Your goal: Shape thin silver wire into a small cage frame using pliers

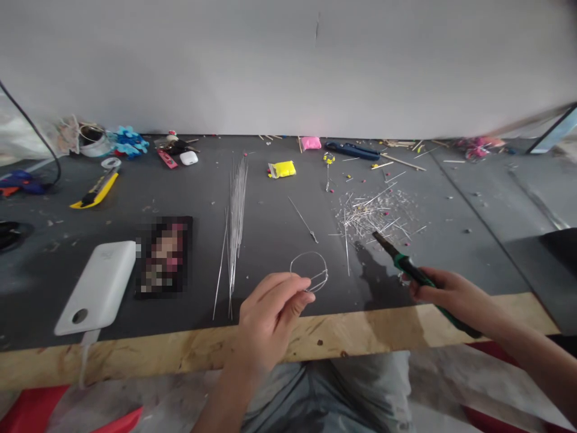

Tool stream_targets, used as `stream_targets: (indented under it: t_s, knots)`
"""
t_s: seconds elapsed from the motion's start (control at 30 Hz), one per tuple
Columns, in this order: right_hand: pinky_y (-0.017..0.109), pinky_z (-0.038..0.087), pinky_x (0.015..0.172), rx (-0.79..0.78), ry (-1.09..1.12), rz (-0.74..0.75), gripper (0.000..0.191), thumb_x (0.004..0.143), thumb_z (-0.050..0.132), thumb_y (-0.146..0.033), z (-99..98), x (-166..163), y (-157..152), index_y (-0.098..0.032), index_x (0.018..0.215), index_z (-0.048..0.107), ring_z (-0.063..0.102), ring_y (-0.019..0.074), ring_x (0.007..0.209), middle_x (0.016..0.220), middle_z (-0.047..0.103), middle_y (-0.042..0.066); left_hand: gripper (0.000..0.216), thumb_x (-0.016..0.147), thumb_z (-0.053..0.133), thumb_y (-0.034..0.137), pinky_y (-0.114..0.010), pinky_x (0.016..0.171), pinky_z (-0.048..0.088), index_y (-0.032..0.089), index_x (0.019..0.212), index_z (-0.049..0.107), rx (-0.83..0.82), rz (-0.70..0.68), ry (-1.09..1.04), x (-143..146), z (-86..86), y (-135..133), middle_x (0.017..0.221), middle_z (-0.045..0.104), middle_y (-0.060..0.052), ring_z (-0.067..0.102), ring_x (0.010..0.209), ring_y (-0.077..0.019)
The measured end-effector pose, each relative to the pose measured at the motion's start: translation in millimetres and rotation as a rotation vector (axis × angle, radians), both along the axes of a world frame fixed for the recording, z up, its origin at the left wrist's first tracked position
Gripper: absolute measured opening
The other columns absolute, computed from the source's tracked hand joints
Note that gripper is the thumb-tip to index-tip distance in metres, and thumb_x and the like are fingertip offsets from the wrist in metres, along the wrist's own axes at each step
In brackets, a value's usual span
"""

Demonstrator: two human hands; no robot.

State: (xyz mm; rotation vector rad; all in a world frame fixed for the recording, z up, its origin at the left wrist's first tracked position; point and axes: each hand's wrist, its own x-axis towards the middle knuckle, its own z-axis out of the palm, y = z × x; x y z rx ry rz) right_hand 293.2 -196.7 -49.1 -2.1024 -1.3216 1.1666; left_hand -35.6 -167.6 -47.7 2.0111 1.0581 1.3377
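Note:
Between the thumb and fingers of my left hand [273,316], a thin wire bent into a loop [326,274] is pinched above the table's front edge. Its lower part is hidden by the fingertips. My right hand [453,296] is wrapped around green-and-black pliers [412,269], their dark jaws pointing up and left over a pile of wire clippings [367,213]. The pliers are apart from the loop. A short wire piece with a twisted end [303,218] lies beyond the loop. Left of it lies a bundle of long straight wires [237,216].
A white power bank [97,288] with a cable and a pixelated dark object [164,258] lie at left. Farther back are a yellow cutter knife [97,189], a yellow packet [282,169], a pink packet [311,142] and a dark blue tool [351,150]. A wall rises behind.

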Motion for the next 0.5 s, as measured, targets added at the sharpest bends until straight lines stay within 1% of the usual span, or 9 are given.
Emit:
stream_targets:
  t_s: [0.03, 0.1, 0.13, 0.17, 0.2, 0.27, 0.37, 0.5]
  knots:
    - [0.031, 0.048, 0.067, -0.050, 0.126, 0.028, 0.018, 0.066, 0.067, -0.031, 5.0, -7.3, -4.5, -0.020, 0.078, 0.073, 0.065, 0.0245, 0.071, 0.070, 0.071, 0.004, 0.011, 0.085, 0.063, 0.010, -0.023, 0.071, 0.056, 0.017, 0.093, 0.067, 0.003, -0.005, -0.004, 0.4, 0.1, -0.2, 0.083, 0.070, -0.004, 0.066, 0.079, -0.0125]
    - [0.036, 0.050, 0.076, -0.094, 0.286, 0.046, 0.027, 0.068, 0.064, -0.029, 14.3, -23.3, -15.4, -0.019, 0.091, 0.075, 0.066, 0.0284, 0.083, 0.084, 0.074, 0.008, 0.014, 0.084, 0.063, 0.009, -0.023, 0.071, 0.056, 0.018, 0.095, 0.066, 0.005, -0.014, -0.015, 1.0, 0.5, -1.1, 0.084, 0.069, -0.004, 0.066, 0.079, -0.0123]
    - [0.036, 0.050, 0.078, -0.113, 0.323, 0.068, 0.032, 0.069, 0.063, -0.026, 18.9, -31.4, -21.1, -0.020, 0.098, 0.074, 0.066, 0.0292, 0.089, 0.092, 0.074, 0.008, 0.014, 0.084, 0.063, 0.008, -0.023, 0.071, 0.056, 0.017, 0.095, 0.066, 0.004, -0.019, -0.017, 1.3, 0.9, -1.8, 0.084, 0.069, -0.004, 0.065, 0.080, -0.0123]
    - [0.036, 0.050, 0.077, -0.137, 0.354, 0.086, 0.038, 0.069, 0.062, -0.023, 23.5, -39.5, -26.2, -0.023, 0.105, 0.073, 0.065, 0.0298, 0.092, 0.097, 0.074, 0.008, 0.015, 0.084, 0.062, 0.008, -0.022, 0.071, 0.056, 0.017, 0.095, 0.066, 0.002, -0.024, -0.018, 1.6, 1.4, -2.7, 0.084, 0.069, -0.004, 0.065, 0.080, -0.0121]
    - [0.037, 0.051, 0.075, -0.159, 0.384, 0.103, 0.042, 0.067, 0.061, -0.020, 28.2, -47.2, -30.5, -0.025, 0.107, 0.073, 0.065, 0.0307, 0.093, 0.099, 0.074, 0.007, 0.015, 0.084, 0.062, 0.007, -0.022, 0.071, 0.056, 0.017, 0.095, 0.066, 0.000, -0.029, -0.017, 1.8, 2.0, -3.5, 0.084, 0.068, -0.004, 0.065, 0.080, -0.0119]
    - [0.039, 0.051, 0.079, -0.164, 0.412, 0.135, 0.051, 0.063, 0.060, -0.013, 37.2, -61.2, -35.9, -0.028, 0.110, 0.073, 0.064, 0.0322, 0.099, 0.105, 0.073, 0.005, 0.015, 0.084, 0.061, 0.006, -0.021, 0.069, 0.056, 0.017, 0.094, 0.065, -0.001, -0.035, -0.011, 1.9, 2.7, -5.1, 0.085, 0.067, -0.004, 0.065, 0.080, -0.0115]
    - [0.040, 0.050, 0.085, -0.158, 0.426, 0.205, 0.060, 0.057, 0.057, -0.004, 47.6, -76.9, -37.5, -0.031, 0.108, 0.074, 0.064, 0.0318, 0.101, 0.105, 0.073, 0.003, 0.019, 0.083, 0.061, 0.004, -0.019, 0.070, 0.056, 0.017, 0.096, 0.065, 0.003, -0.050, 0.003, 0.6, 2.6, -6.9, 0.086, 0.065, -0.004, 0.064, 0.081, -0.0109]
    - [0.040, 0.050, 0.089, -0.136, 0.455, 0.207, 0.063, 0.056, 0.057, -0.002, 52.4, -87.3, -37.3, -0.032, 0.108, 0.074, 0.065, 0.0300, 0.098, 0.109, 0.073, 0.002, 0.026, 0.084, 0.058, 0.001, -0.020, 0.069, 0.058, 0.018, 0.103, 0.064, 0.005, -0.092, 0.024, -2.5, 2.2, -7.9, 0.091, 0.065, -0.005, 0.064, 0.083, -0.0115]
